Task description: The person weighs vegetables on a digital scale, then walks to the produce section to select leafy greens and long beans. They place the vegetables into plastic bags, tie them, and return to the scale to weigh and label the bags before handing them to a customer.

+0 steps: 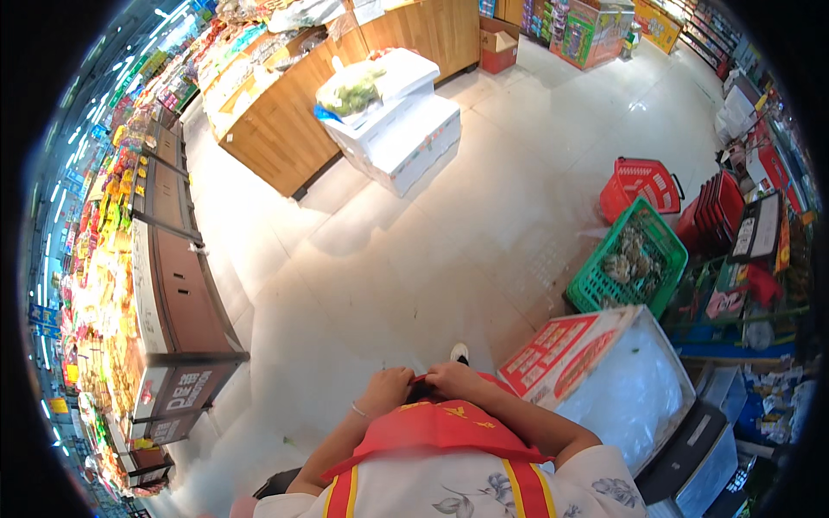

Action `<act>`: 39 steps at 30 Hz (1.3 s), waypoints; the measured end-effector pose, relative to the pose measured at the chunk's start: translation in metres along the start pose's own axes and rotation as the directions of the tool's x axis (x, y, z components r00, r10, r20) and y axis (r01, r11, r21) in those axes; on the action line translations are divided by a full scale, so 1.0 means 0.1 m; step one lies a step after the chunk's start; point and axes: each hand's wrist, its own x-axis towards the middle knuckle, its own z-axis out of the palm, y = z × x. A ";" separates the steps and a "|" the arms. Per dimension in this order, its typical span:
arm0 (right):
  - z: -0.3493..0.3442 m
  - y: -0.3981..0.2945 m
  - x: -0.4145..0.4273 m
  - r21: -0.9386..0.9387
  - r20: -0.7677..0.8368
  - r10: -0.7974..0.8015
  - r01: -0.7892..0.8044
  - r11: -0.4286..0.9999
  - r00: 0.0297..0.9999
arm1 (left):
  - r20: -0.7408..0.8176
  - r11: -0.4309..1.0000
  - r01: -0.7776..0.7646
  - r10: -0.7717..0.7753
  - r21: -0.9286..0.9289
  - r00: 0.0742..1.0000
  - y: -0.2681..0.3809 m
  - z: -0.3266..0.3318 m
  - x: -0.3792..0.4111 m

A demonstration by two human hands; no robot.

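A red apron (447,430) with yellow trim covers the front of the floral white shirt. Both hands meet at its far edge, in the lower middle of the view. The fingers of my left hand (386,388), with a bracelet at the wrist, are curled at a dark part of the apron's edge. Close beside it, my right hand (453,382) is curled on the same edge. What lies between the fingers is partly hidden. One white shoe (459,352) shows on the tiled floor beyond the hands.
A box lined with clear plastic (622,382) stands close at the right. Behind it are a green crate (583,285) and red shopping baskets (647,178). White foam boxes (414,146) stand by a wooden display counter (278,142). Stocked shelving (188,291) runs along the left.
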 end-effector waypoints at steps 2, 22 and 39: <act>-0.23 0.18 0.25 -0.080 0.032 0.050 -0.048 0.996 0.998 | -0.015 0.999 -0.013 0.013 -0.033 1.000 -0.11 -0.25 0.32; -3.62 2.35 2.10 0.917 -0.376 0.809 0.306 0.255 0.453 | -0.026 0.784 -0.323 0.366 -0.531 0.930 -1.02 -3.33 4.80; -6.11 5.19 1.55 0.961 -0.266 0.850 0.192 0.198 0.454 | 0.172 0.670 -0.469 0.660 -0.575 0.732 0.68 -4.65 8.61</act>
